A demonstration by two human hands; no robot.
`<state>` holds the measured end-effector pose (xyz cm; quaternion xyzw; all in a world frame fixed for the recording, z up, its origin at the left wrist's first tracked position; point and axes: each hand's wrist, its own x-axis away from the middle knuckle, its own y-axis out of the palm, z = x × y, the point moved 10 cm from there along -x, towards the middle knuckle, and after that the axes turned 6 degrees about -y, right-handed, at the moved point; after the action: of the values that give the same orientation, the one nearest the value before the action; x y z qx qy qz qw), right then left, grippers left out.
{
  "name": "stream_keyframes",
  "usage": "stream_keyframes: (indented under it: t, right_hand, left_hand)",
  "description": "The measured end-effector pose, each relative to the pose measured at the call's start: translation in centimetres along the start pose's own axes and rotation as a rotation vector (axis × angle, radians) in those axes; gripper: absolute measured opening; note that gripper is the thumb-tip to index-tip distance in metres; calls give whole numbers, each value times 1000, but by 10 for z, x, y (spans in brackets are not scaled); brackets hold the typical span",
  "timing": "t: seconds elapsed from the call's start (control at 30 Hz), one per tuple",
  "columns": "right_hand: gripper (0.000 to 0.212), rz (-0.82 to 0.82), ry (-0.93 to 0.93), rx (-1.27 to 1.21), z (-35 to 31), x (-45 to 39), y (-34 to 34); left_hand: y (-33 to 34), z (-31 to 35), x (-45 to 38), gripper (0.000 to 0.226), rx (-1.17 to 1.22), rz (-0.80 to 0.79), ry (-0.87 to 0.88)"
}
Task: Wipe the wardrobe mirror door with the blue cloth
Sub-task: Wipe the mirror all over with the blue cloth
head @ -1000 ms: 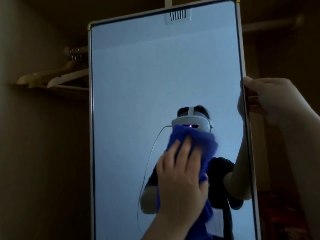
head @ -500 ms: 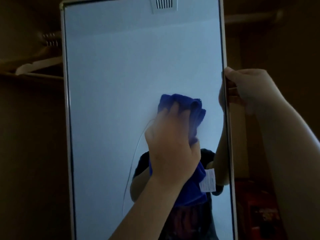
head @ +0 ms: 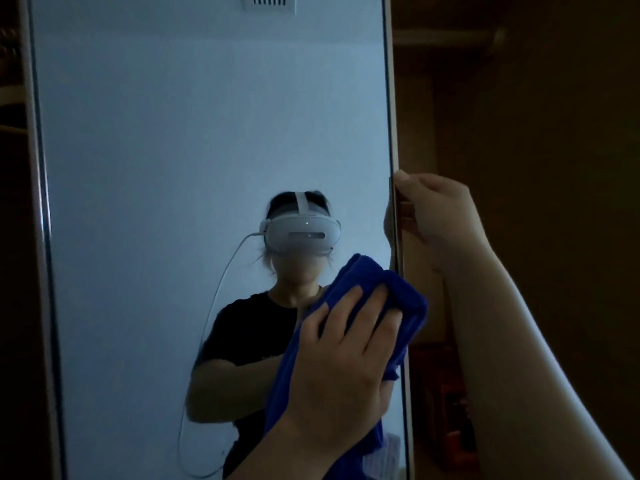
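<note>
The tall wardrobe mirror door (head: 156, 140) fills the left and middle of the view, in a pale frame. My left hand (head: 346, 362) presses the bunched blue cloth (head: 391, 299) flat against the glass near the door's right edge, at lower right. My right hand (head: 433, 213) grips the door's right edge above the cloth, fingers wrapped behind the frame. The glass reflects a person in a black shirt wearing a white headset with a cable.
The dark open wardrobe interior (head: 536, 133) lies right of the door, with a hanging rail (head: 450, 39) near the top. Dim reddish items (head: 446, 403) sit low behind the door edge. A shelf edge (head: 12, 95) shows at far left.
My left hand and the blue cloth swept from the mirror's centre, up, then down and right to the right edge. The view shifted closer to the mirror. My right hand kept its grip.
</note>
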<state>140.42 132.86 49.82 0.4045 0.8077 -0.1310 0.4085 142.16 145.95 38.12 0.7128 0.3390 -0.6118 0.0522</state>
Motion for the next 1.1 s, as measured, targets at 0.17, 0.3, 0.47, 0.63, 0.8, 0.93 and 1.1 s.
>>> stream_keyframes:
  t: [0.17,0.3,0.47,0.63,0.8,0.93,1.1]
  right_hand:
    - [13,-60,98,-21,42,51,-9]
    - [17,-89,162,-44,70,82,-14]
    - [19,-115,128,25,68,81,-13]
    - [17,-151,125,0,67,81,-12]
    - [21,-203,186,-132,78,79,-8]
    - [16,-212,172,-144,79,77,-8]
    - [15,-163,183,-169,88,88,-11]
  left_hand:
    - [0,5,7,55,5,19,-7]
    - [8,15,23,50,23,-4,26]
    - [22,28,51,47,15,-78,159]
    - [11,19,43,52,-21,-56,202]
    - [-27,-36,-4,49,-36,162,-175]
    - [-23,-23,-5,49,-42,197,-129]
    - [6,14,36,45,-39,70,92]
